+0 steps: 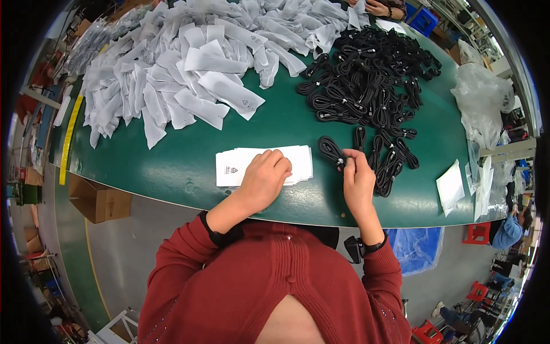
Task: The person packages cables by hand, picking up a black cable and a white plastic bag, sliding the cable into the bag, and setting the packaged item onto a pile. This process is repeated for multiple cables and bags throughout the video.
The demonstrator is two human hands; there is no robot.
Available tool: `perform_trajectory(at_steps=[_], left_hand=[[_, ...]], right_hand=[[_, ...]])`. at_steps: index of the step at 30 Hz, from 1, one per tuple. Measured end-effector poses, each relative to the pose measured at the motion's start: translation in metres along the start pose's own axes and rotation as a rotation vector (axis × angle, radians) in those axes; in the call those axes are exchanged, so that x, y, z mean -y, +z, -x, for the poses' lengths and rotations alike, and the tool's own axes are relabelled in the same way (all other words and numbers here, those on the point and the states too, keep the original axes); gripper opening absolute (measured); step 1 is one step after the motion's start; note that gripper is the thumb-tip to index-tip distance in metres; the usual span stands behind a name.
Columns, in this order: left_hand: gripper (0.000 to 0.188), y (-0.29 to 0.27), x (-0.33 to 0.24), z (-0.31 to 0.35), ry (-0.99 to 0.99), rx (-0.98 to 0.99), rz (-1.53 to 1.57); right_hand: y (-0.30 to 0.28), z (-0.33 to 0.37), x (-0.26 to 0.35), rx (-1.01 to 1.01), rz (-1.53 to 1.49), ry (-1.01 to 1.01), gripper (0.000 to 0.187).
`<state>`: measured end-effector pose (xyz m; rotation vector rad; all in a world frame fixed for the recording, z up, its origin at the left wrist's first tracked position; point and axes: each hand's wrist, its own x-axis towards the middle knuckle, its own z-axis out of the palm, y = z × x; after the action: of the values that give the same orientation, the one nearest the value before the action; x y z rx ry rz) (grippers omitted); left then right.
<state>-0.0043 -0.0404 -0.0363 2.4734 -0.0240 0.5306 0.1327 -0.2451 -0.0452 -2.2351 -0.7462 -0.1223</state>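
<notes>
A stack of flat white paper sleeves (229, 166) with small dark print lies on the green table in front of me. My left hand (264, 179) rests on top of the stack with its fingers curled, and whatever may be under the fingertips is hidden. To the right of the stack, my right hand (358, 178) grips one end of a coiled black cable (330, 149) between thumb and fingers. A few more coiled black cables (389, 163) lie just beyond that hand, in front of a large heap of the same cables (366, 74).
A big pile of filled white sleeves (172, 74) covers the table's far left. Clear plastic bags (484, 97) hang at the right edge, near a loose white sheet (451, 188). Another person's hands (378, 8) show at the far side. A cardboard box (98, 199) stands below left.
</notes>
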Motion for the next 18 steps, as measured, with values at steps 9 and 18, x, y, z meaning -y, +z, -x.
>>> perform_trajectory(at_steps=[9, 18], left_hand=[[0.01, -0.003, 0.006, 0.002, -0.247, -0.087, 0.291], [0.011, -0.008, 0.0, -0.001, -0.123, -0.098, 0.333]], right_hand=[[-0.004, 0.015, 0.045, 0.016, -0.132, -0.389, 0.028], [-0.01, 0.013, 0.036, 0.278, -0.105, -0.512, 0.03]])
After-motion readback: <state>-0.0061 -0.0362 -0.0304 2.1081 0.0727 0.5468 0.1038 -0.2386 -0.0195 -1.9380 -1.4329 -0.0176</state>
